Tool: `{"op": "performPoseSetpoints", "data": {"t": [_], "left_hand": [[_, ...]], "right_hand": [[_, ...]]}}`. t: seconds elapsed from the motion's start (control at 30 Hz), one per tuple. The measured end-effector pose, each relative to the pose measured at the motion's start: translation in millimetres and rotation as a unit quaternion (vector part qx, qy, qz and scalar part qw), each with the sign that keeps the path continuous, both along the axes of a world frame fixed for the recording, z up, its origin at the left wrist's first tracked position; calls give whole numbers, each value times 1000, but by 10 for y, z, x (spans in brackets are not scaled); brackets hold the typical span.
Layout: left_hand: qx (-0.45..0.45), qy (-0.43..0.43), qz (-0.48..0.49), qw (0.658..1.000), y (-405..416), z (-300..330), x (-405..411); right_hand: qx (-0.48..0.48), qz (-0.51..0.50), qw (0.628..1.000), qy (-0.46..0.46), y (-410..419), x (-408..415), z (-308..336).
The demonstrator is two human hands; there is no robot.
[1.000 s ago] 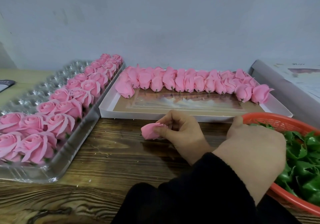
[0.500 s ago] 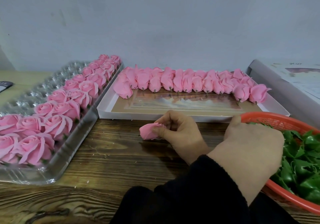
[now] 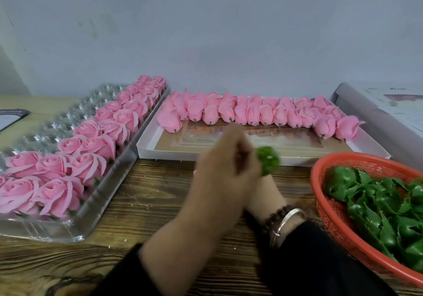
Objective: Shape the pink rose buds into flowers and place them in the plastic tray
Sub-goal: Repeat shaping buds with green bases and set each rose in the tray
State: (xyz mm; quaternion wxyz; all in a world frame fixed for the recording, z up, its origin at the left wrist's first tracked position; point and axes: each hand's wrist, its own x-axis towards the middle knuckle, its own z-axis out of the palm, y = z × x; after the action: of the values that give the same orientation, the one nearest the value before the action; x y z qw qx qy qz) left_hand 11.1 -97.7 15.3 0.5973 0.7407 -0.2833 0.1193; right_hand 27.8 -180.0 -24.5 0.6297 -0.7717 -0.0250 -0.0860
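My left hand (image 3: pixel 224 172), blurred with motion, is over the wooden table and pinches a green calyx (image 3: pixel 268 160) at its right side. My right hand (image 3: pixel 266 190), with bracelets on the wrist, sits just behind it, its fingers hidden. Only a pink sliver of the pink rose bud (image 3: pixel 195 172) that it holds shows past my left hand. The clear plastic tray (image 3: pixel 75 231) on the left holds several shaped pink roses (image 3: pixel 91 165). A row of unshaped pink buds (image 3: pixel 251 112) lies at the back of a white box lid (image 3: pixel 146 144).
A red mesh basket (image 3: pixel 320 195) with several green calyxes (image 3: pixel 377 204) stands at the right. Behind it lies a grey wrapped box (image 3: pixel 377 117). The far left cells of the plastic tray hold nothing. A wall runs close behind everything.
My left hand has come out of the red basket with a green calyx and swung left, in front of my right hand. My right hand with the bud has stayed in place.
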Motion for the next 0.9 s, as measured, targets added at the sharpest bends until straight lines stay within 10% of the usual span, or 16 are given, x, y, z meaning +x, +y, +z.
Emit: {"op": "performPoseSetpoints", "data": {"t": [0.37, 0.9], "left_hand": [[-134, 243, 114, 954, 676, -308, 377], [-71, 258, 36, 963, 632, -413, 450]], "right_hand": [[38, -43, 998, -30, -11, 9, -24], [105, -87, 983, -124, 118, -262, 112]]}}
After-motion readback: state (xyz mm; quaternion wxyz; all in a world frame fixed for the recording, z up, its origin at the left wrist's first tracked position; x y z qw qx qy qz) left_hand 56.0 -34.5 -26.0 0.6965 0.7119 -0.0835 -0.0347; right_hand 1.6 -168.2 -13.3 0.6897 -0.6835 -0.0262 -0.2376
